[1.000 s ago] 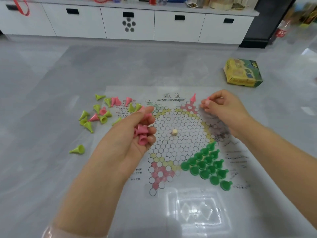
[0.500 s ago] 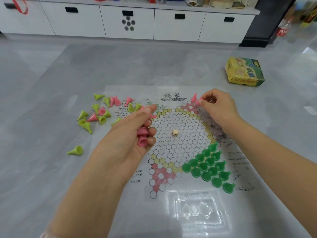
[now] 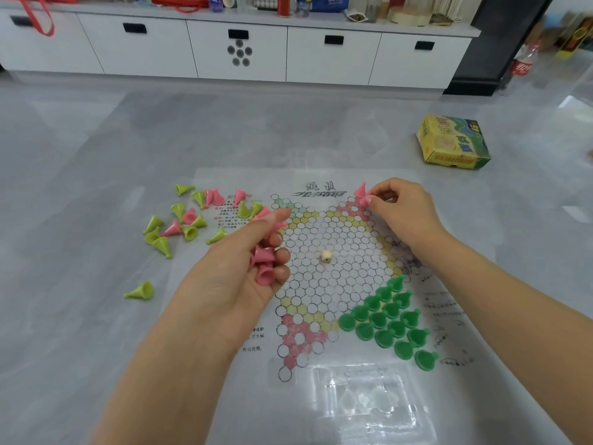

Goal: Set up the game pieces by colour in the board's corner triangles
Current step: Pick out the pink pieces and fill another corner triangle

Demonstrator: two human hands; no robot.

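From my head camera: my right hand (image 3: 402, 208) has carried its pinched pink piece (image 3: 365, 199) leftward in the last second, down beside the upright pink cone (image 3: 361, 189) in the board's (image 3: 324, 284) far pink corner — so that triangle is just starting; the pinched piece's long axis I can't read (fingers hide it); my left hand (image 3: 237, 268) cups spare pink pieces (image 3: 264, 264), lying sideways.

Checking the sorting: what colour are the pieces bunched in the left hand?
Pink: the plastic cone pieces held in the left hand, clearest in the head view.
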